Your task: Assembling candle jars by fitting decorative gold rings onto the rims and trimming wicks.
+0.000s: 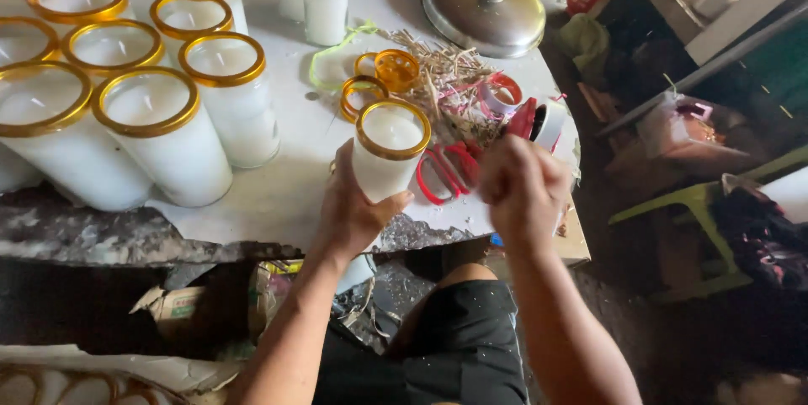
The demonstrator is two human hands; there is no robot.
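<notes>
White worktable (286, 194) filled ten o'clock, edge chipped, crumbling. Green plastic stool (699, 203) stood at three o'clock on dark dirt floor (640, 228). Wooden shelving (724, 1) sat at one o'clock. Daylight dim, soft.

The left hand (353, 207) covers the lower part of the white candle glass (387, 157), so its base cannot be seen. The right hand (523, 190), just right of that glass, is blurred; whether it pinches anything cannot be told. Left of the glass, the gold-rimmed candles (126, 93) are cut by the frame's edge.
</notes>
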